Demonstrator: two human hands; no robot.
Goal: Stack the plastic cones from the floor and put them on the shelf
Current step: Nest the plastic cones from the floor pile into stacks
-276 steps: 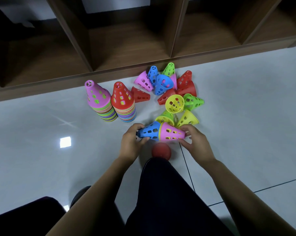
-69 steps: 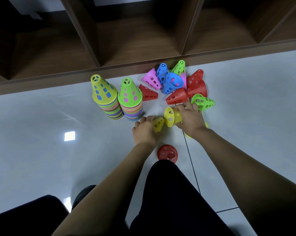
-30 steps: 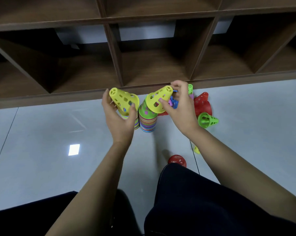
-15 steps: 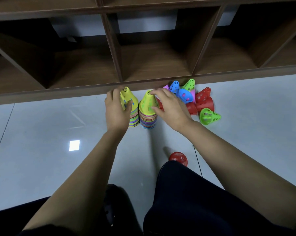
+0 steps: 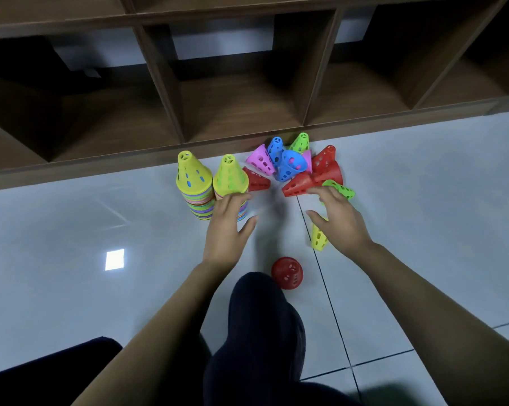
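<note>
Two tall stacks of perforated plastic cones stand side by side on the floor, the left stack and the right stack, each topped by a yellow cone. My left hand hovers just in front of the right stack, fingers spread, holding nothing. My right hand is spread open above a lying yellow cone and a green cone. Loose cones lie in a heap by the shelf: a red cone, a blue cone, a pink cone. Another red cone stands near my knee.
A dark wooden shelf with several open floor-level compartments runs along the back. The floor is glossy pale tile. My dark-trousered knee juts into the lower middle.
Both hands have let go of the yellow cones, which now top the two stacks, and drawn back toward me. My right hand has moved right over the loose cones.
</note>
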